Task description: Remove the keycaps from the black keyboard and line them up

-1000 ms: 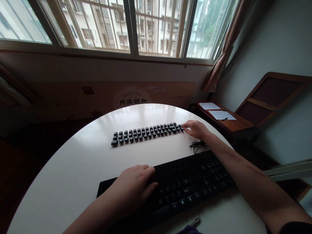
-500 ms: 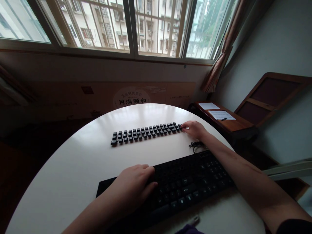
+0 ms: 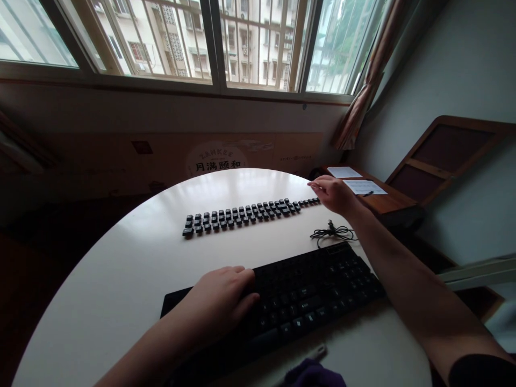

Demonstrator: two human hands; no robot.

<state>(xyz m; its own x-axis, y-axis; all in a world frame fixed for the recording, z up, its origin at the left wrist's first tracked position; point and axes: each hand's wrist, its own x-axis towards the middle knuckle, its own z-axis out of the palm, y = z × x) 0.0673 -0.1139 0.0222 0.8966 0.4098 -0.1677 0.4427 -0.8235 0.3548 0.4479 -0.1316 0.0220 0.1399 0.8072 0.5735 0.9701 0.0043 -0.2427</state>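
My left hand (image 3: 226,293) lies over the left part of a black keyboard (image 3: 306,312), its thumb apart from the fingers and its fingertips partly hidden. My right hand (image 3: 332,193) is raised near the table's far right edge, fingers drawn together. Whether anything is between those fingertips I cannot make out. Just below it, the right end of a row of small black keycaps (image 3: 309,202) shows. Left of these, several more loose keycaps (image 3: 242,215) stand in neat rows on the white table (image 3: 121,279).
A coiled black cable (image 3: 332,232) lies behind the keyboard. At the front edge are a purple cloth-like thing (image 3: 314,373) and a small greyish tool end (image 3: 320,352). A wooden chair (image 3: 427,156) and papers (image 3: 365,186) with a pen stand beyond the table, under a window (image 3: 258,48).
My right hand has lifted off the right end of the keycap rows and moved up and right, uncovering small keycaps and more cable. My left hand stays on the keyboard.
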